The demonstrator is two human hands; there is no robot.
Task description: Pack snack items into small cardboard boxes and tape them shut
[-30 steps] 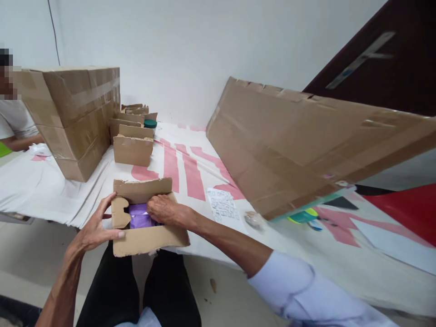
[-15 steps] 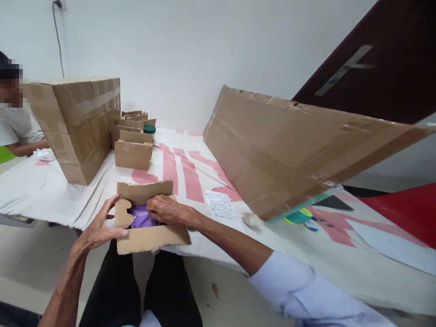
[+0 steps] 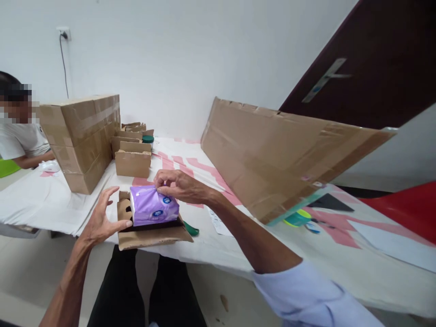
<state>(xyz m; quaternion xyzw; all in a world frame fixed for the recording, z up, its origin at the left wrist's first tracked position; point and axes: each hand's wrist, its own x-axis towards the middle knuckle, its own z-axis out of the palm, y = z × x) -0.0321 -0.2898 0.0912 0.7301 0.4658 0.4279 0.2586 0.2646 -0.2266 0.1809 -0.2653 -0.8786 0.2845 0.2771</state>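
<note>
A purple soft pack of tissues [image 3: 148,211] with blue round labels sits tilted up out of a small open cardboard box [image 3: 155,238] at the table's front edge. My right hand [image 3: 179,185] pinches the pack's upper edge between thumb and fingers. At the box's left end is my left hand [image 3: 102,220], thumb and fingers spread apart. Its thumb tip meets or nearly meets the box's left corner; I cannot tell if it presses there. Part of a green object [image 3: 191,228] shows just right of the box, the rest hidden.
Stacked taped cartons [image 3: 81,141] stand at left, with small open boxes [image 3: 132,162] and a green-lidded tub [image 3: 147,139] beside them. A large cardboard panel [image 3: 272,154] leans at right. A printed sheet [image 3: 220,223] lies beneath my right forearm. Another person [image 3: 22,136] sits far left.
My right hand has come up with the tissue pack, which was down inside the box and now rises above its walls. My left hand's fingers have come away from the box's rear left corner.
</note>
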